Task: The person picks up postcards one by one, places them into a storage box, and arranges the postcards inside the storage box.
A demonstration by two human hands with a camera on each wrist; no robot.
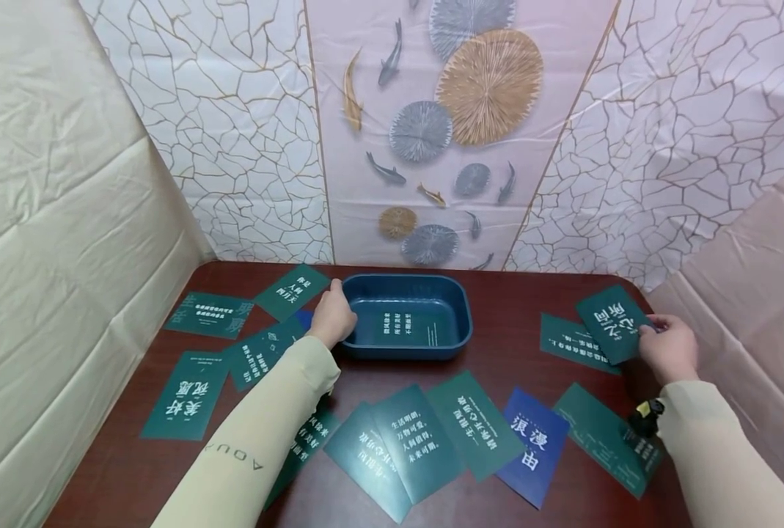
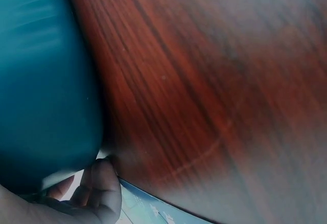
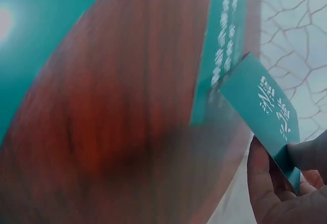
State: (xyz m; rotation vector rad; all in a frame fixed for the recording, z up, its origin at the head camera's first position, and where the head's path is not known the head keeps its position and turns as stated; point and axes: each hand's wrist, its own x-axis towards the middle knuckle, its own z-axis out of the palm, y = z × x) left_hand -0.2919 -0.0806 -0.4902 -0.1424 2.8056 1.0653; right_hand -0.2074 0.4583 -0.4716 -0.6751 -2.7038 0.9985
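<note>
My right hand (image 1: 670,348) pinches a dark green card (image 1: 611,323) with white lettering by its edge. In the right wrist view the thumb lies on the printed face of that green card (image 3: 265,104), fingers behind it. It is tilted, overlapping another green card (image 1: 575,341). On the left side, my left hand (image 1: 332,315) grips the rim of a dark blue rectangular tub (image 1: 463,315). The left wrist view shows curled fingers (image 2: 104,188) at the tub's edge (image 2: 46,91). One green card (image 1: 405,326) lies inside the tub.
Several green cards lie left of the tub, among them one with large characters (image 1: 187,396). More green cards (image 1: 418,444) and a blue card (image 1: 534,444) spread along the front. A green card (image 1: 609,433) lies partly below the right wrist. Patterned cloth walls (image 1: 253,132) enclose the table (image 1: 510,308).
</note>
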